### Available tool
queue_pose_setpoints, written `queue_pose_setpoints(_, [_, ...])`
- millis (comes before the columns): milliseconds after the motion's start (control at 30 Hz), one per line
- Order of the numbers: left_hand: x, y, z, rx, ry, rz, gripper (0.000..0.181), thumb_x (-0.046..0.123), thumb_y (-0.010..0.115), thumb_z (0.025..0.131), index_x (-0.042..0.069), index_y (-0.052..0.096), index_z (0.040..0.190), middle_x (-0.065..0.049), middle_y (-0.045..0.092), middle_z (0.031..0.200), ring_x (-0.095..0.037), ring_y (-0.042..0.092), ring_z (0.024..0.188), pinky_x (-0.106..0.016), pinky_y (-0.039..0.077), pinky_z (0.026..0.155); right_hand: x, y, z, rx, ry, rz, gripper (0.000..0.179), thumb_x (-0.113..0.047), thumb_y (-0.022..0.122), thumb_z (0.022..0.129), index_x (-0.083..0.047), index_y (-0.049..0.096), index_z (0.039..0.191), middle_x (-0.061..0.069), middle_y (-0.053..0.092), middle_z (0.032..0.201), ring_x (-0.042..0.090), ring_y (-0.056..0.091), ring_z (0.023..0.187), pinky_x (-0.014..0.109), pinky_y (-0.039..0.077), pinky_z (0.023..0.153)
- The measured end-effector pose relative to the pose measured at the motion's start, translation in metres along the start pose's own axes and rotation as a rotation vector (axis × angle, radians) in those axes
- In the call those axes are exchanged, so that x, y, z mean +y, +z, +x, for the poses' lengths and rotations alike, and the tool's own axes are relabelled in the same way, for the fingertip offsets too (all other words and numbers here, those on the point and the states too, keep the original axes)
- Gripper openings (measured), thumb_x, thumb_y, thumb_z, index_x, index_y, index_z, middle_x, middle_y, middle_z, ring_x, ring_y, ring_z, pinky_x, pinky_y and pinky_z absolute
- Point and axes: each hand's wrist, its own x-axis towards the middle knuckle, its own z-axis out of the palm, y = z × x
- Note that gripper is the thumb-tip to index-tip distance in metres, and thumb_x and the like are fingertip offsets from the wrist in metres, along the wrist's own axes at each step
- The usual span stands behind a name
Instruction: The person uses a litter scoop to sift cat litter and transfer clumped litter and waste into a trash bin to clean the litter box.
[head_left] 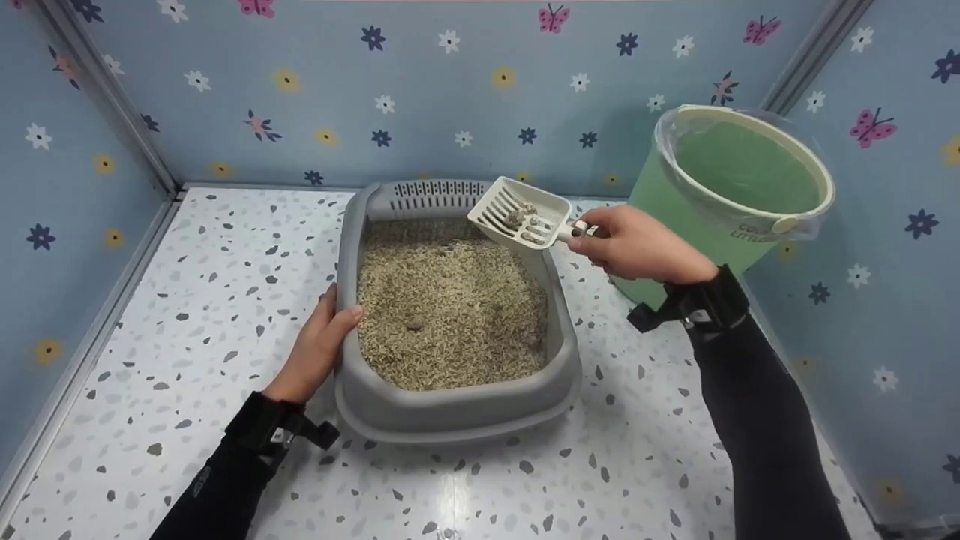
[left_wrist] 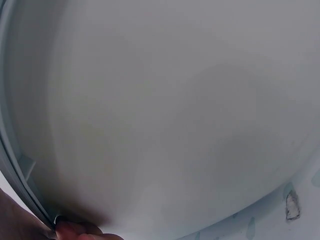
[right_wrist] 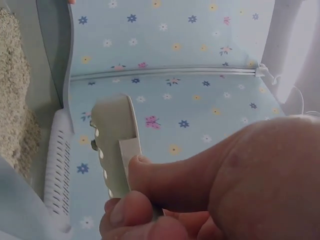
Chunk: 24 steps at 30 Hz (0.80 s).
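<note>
Left hand (head_left: 319, 341) gripping litter tray (head_left: 450, 412) rim, right-hand fingers (head_left: 592, 240) around scoop (head_left: 520, 212) handle

Black sleeves (head_left: 757, 420) (2 wrist straps)

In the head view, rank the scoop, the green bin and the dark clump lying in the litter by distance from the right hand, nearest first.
1. Scoop: gripped by the right hand, to its left.
2. Green bin: just behind it, to the right.
3. Dark clump: down left, mid-tray.
</note>
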Motion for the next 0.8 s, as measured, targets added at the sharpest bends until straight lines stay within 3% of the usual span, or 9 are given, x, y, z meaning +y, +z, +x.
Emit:
queue_pose_setpoints(100, [0.000, -0.001, 0.000, -0.001, -0.001, -0.004, 0.090, 0.037, 0.054, 0.113, 0.001, 0.003, 0.178, -0.019, 0.004, 0.186, -0.027, 0.005, 0.171, -0.043, 0.006, 0.138, -0.001, -0.011, -0.005, 0.032, 0.031, 0.034, 0.029, -0.037, 0.066, 0.114, -0.012, 0.073, 0.126, 0.001, 0.058, 0.073, 0.009, 0.047, 0.055, 0.027, 0.040, 0.050])
queue_pose_setpoints(267, [-0.001, -0.001, 0.000, -0.001, 0.004, 0.001, 0.089, 0.037, 0.054, 0.113, 0.003, 0.005, 0.178, -0.017, 0.006, 0.186, -0.025, 0.007, 0.171, -0.043, 0.006, 0.138, -0.001, -0.028, -0.015, 0.092, 0.071, 0.067, 0.030, -0.038, 0.064, 0.115, -0.008, 0.068, 0.114, 0.000, 0.051, 0.071, 0.012, 0.042, 0.053, 0.029, 0.039, 0.051])
queue_pose_setpoints(433, [-0.001, -0.001, -0.001, -0.022, -0.001, -0.004, 0.089, 0.038, 0.053, 0.114, 0.005, 0.001, 0.179, -0.015, 0.002, 0.186, -0.024, 0.003, 0.171, -0.044, 0.005, 0.138, 0.000, -0.043, -0.021, 0.181, 0.104, 0.073, 0.035, -0.038, 0.066, 0.114, -0.006, 0.066, 0.102, 0.002, 0.053, 0.073, 0.012, 0.045, 0.055, 0.029, 0.041, 0.051])
queue_pose_setpoints(800, [0.000, -0.002, 0.000, -0.014, -0.001, -0.001, 0.089, 0.039, 0.053, 0.114, 0.004, 0.003, 0.179, -0.016, 0.003, 0.186, -0.024, 0.004, 0.170, -0.043, 0.006, 0.138, 0.017, -0.072, -0.032, 0.298, 0.201, 0.131, 0.036, -0.039, 0.068, 0.113, -0.003, 0.067, 0.110, 0.000, 0.058, 0.077, 0.011, 0.050, 0.059, 0.029, 0.044, 0.052])
